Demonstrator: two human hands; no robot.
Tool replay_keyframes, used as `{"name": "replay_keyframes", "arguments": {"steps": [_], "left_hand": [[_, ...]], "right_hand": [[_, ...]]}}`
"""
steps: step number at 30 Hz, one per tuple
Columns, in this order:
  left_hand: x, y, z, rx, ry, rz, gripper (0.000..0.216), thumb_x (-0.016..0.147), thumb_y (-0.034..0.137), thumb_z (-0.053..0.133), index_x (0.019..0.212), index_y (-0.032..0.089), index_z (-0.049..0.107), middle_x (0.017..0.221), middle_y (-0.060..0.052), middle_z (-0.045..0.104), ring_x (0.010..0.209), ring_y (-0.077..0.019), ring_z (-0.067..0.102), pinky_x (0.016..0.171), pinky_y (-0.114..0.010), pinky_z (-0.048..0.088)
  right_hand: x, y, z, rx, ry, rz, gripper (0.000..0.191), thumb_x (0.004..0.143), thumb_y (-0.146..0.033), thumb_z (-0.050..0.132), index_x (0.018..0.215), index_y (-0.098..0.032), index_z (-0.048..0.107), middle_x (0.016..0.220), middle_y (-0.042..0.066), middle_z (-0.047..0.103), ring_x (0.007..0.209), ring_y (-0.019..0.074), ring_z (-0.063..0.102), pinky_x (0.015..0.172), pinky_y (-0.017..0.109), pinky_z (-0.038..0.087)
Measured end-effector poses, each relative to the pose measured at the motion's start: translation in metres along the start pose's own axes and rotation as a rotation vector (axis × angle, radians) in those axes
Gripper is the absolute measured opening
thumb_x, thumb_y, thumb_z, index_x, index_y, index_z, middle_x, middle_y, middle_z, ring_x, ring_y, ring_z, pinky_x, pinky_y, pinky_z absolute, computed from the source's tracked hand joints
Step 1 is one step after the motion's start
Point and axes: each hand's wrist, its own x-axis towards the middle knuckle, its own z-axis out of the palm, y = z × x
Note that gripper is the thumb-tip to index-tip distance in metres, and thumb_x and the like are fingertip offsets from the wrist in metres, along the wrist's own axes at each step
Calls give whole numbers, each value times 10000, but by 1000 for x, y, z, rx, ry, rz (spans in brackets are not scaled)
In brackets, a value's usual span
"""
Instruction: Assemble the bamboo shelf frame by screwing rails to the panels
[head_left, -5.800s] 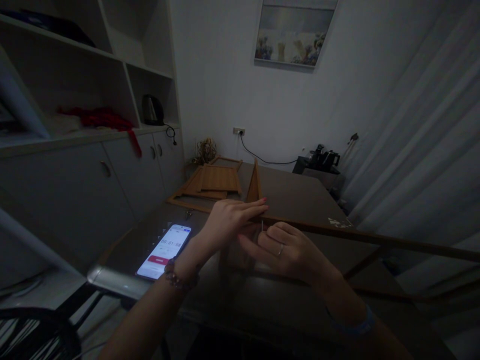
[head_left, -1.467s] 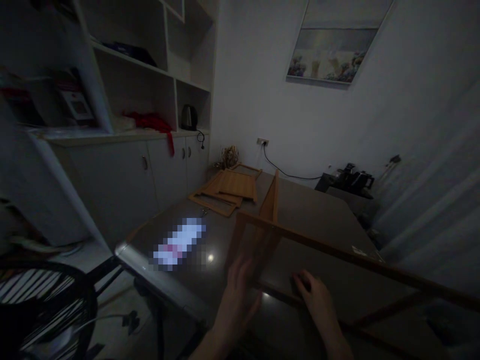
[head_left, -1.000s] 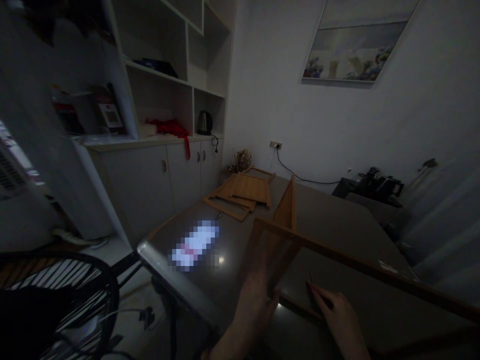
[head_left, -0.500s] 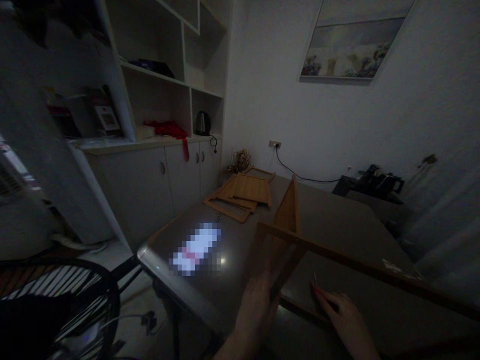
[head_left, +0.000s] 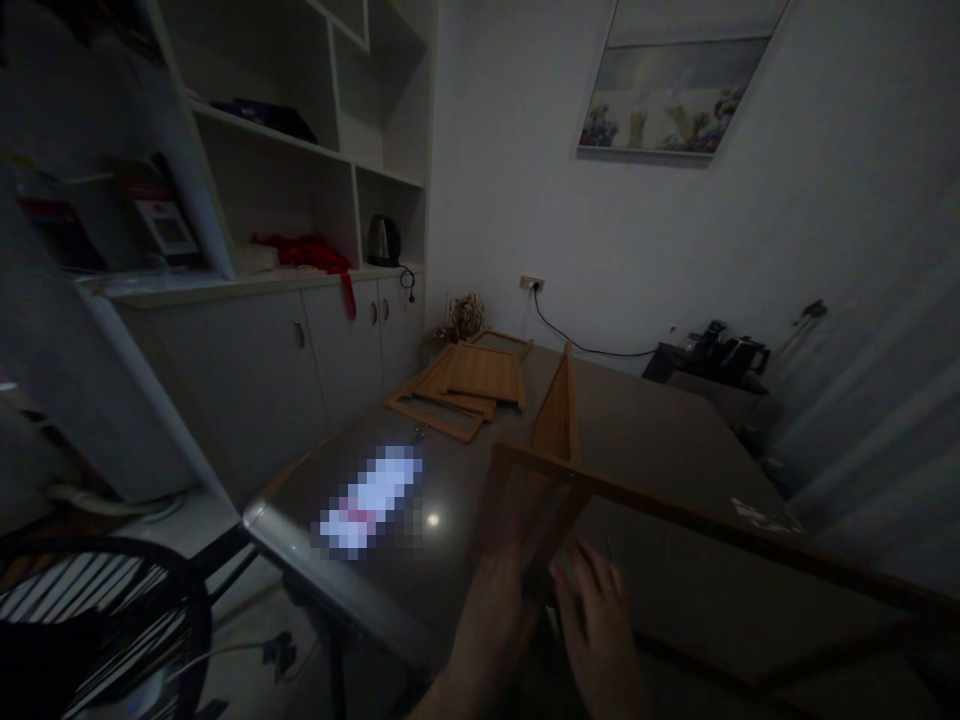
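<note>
In the head view, my left hand [head_left: 491,610] is closed around the near upright of a brown wooden frame [head_left: 675,520]. Motion and dim light blur its fingers. My right hand [head_left: 600,625] is close beside it, with bent fingers against the inner side of the same upright. A thin metal shaft [head_left: 609,548] pokes up past the right fingers, seemingly from a small screwdriver; its handle is hidden. A slatted wooden panel [head_left: 556,410] stands upright at the frame's far corner. What lies between the right fingertips is too dark to make out.
Slatted panels and frames [head_left: 484,375] lie stacked on the grey table [head_left: 645,420]. A blurred-out bright phone-like patch [head_left: 371,500] is near the left edge. A black wire-backed chair [head_left: 199,600] stands left, with cabinets [head_left: 247,370] behind. A kettle [head_left: 742,358] sits far right.
My right hand has moved left and in against the upright, hiding the red tool handle. My left hand keeps its hold. The whole view has shifted slightly to the right.
</note>
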Motion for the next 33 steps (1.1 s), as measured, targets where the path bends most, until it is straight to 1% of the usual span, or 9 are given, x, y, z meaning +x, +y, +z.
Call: {"name": "replay_keyframes", "arguments": {"steps": [3, 7, 9, 11, 14, 17, 23, 28, 33], "left_hand": [[-8, -6, 2, 34, 15, 53, 771, 896, 176, 413, 1516, 144, -43, 1521, -199, 328, 1382, -292, 378, 1074, -504, 425], [-14, -10, 4, 105, 6, 94, 826, 905, 280, 479, 1518, 150, -58, 1479, -204, 401, 1340, -312, 438, 1041, -482, 465], [-14, -8, 2, 141, -19, 87, 878, 892, 286, 508, 1512, 152, -101, 1479, -212, 396, 1334, -321, 444, 1037, -490, 468], [-14, -5, -1, 160, -38, 78, 916, 879, 271, 525, 1504, 153, -134, 1490, -219, 374, 1343, -324, 431, 1042, -503, 462], [-13, -2, -6, 161, -56, 61, 904, 880, 243, 512, 1502, 153, -137, 1505, -222, 344, 1367, -320, 394, 1048, -504, 457], [-13, -2, -8, 152, -70, 57, 890, 890, 251, 497, 1499, 159, -146, 1516, -223, 322, 1388, -318, 353, 1051, -509, 453], [-14, -7, -10, 130, -63, 68, 848, 897, 217, 483, 1507, 155, -103, 1551, -235, 216, 1438, -322, 200, 1070, -516, 426], [-13, -7, -9, 91, 3, 20, 811, 895, 177, 473, 1511, 179, -55, 1535, -227, 275, 1437, -304, 232, 1080, -545, 396], [-10, -6, -15, 83, -23, 32, 742, 904, 202, 460, 1508, 170, 31, 1503, -196, 366, 1408, -280, 330, 1089, -508, 404]], "right_hand": [[-14, 0, 12, -35, 24, -52, 373, 975, -365, 383, 1296, -242, 525, 1257, 78, 606, 1136, 239, 558, 923, 424, 492], [-28, 35, 8, -182, 19, -207, 375, 906, -431, 536, 1256, -305, 577, 1182, 49, 659, 995, 246, 635, 799, 395, 544], [-31, 48, 2, -190, 2, -204, 351, 879, -476, 570, 1191, -324, 623, 1119, 37, 685, 939, 244, 655, 764, 384, 556], [-32, 51, -2, -136, -1, -133, 363, 886, -528, 536, 1147, -303, 649, 1051, 45, 697, 904, 233, 668, 755, 365, 564], [-30, 42, -4, -7, -25, 20, 404, 919, -569, 439, 1057, -273, 676, 972, 53, 694, 857, 208, 678, 744, 328, 563], [-25, 29, -4, 78, -62, 105, 422, 920, -589, 415, 906, -269, 689, 888, 43, 684, 809, 203, 672, 725, 323, 548], [-18, 15, -5, 130, -48, 128, 470, 895, -633, 413, 820, -262, 691, 822, 45, 659, 790, 204, 650, 702, 316, 523], [-17, 7, -1, 96, -29, 140, 487, 895, -641, 395, 804, -267, 692, 812, 47, 657, 765, 208, 637, 679, 323, 504], [-17, 5, 2, 85, -21, 126, 466, 909, -612, 400, 814, -256, 685, 802, 54, 640, 747, 207, 616, 669, 329, 489]]}}
